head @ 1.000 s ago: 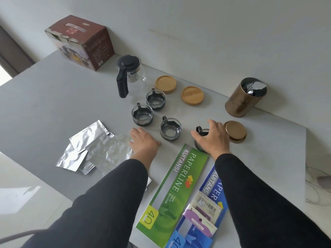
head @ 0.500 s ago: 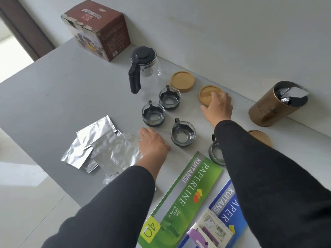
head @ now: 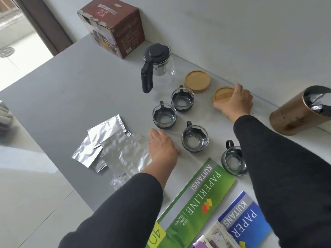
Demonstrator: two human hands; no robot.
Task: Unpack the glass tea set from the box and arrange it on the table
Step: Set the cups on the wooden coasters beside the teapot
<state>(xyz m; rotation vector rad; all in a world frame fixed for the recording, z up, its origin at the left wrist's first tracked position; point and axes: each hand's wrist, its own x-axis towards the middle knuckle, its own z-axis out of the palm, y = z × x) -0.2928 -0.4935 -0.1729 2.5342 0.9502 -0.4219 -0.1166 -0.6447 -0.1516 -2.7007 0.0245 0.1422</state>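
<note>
Glass tea set pieces stand unpacked on the grey tabletop [head: 80,83]: from the left, a clear teapot [head: 158,66] with black lid and handle, then four small black-handled cups, and two wooden coasters by the wall. The left hand [head: 162,149] lies flat and empty beside the foil pouches [head: 111,145], while the right hand [head: 235,102] curls over the nearer coaster [head: 223,94]. I'd worry about that right sleeve, which hangs over the nearest cup [head: 232,161] and could knock it in drawing back.

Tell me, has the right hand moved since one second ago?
Yes. The right hand left the cup by the green packet and went toward the wall, onto the wooden coaster.
</note>
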